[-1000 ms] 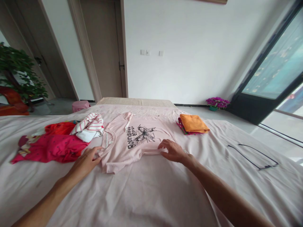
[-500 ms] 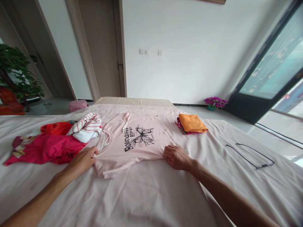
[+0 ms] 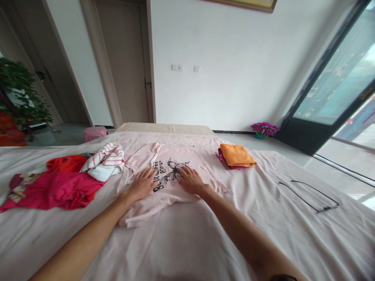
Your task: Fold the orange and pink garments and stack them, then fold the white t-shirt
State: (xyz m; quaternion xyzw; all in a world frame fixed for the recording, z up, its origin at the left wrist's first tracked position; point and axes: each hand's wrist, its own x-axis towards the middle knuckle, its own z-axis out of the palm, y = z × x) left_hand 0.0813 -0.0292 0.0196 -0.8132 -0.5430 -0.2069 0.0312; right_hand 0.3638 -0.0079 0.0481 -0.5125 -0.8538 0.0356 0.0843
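A pale pink T-shirt (image 3: 191, 156) with a black butterfly print lies spread on the bed (image 3: 187, 242), its collar toward the left. My left hand (image 3: 142, 182) lies flat and open on the shirt's chest, fingers stretched over the printed words. My right hand (image 3: 190, 179) rests open beside it, fingers flat on the butterfly print. Both hands press on the fabric and hold nothing. The two hands are close together near the shirt's middle.
A heap of red, pink and striped clothes (image 3: 61, 177) lies at the left. A folded orange cloth (image 3: 236, 155) tops a small stack at the right. A black line drawing (image 3: 310, 195) marks the sheet. A pink stool (image 3: 95, 133), a plant (image 3: 20, 97) and potted flowers (image 3: 265, 128) stand beyond the bed.
Both hands have left the shirt's near edge, at the collar and the hem, and moved inward onto the printed chest, now lying flat side by side.
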